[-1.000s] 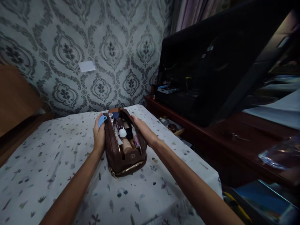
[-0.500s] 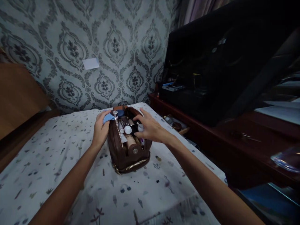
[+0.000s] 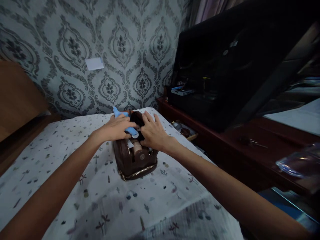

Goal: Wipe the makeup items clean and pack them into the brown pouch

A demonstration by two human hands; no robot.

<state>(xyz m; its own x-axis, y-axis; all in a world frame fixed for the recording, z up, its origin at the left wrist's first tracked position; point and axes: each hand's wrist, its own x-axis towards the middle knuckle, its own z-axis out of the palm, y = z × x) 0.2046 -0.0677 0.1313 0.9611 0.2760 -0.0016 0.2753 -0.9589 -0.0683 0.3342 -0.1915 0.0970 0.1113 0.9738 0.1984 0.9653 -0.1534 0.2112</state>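
A brown zippered toiletry bag point(image 3: 123, 158) stands unzipped on the patterned cloth, with bottles and tubes inside. My left hand point(image 3: 118, 127) reaches over its left side, fingers closed on a light blue cloth point(image 3: 131, 131) whose other end sticks up behind the knuckles. At the right rim lies my right hand point(image 3: 153, 131), its upper fingers stretched out along the bag's side and its thumb reaching down into the opening. A beige cylindrical container point(image 3: 137, 146) shows near the front flap. Most other contents are hidden beneath my hands.
A white cloth with small printed figures point(image 3: 107, 203) covers the surface. On the right, a dark red desk point(image 3: 225, 143) carries a large black screen point(image 3: 212, 73), papers and keys. An open drawer point(image 3: 191, 136) holds small items. A brown panel point(image 3: 20, 96) stands at left.
My left hand has moved from the bag's left rim rightward over the opening, carrying the blue cloth. My right hand has shifted slightly, its fingers now stretched along the right side.
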